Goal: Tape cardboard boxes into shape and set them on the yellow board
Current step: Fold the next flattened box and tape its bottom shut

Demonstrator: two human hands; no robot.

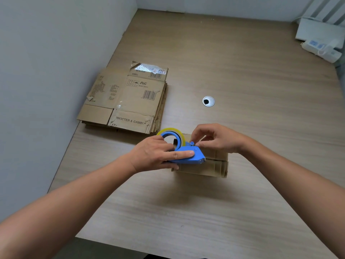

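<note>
A pale wood-grain table (242, 62) fills the view. A grey-white wall (46, 71) runs along it at 9 o'clock, and another (205, 4) at 12. A round silver grommet (208, 101) sits near centre. A white power strip (321, 48) lies at 2 o'clock. Dark floor (104, 249) shows at 6. The light is soft and even.

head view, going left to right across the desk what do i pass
stack of flat boxes → tape dispenser → right hand → power strip
</note>
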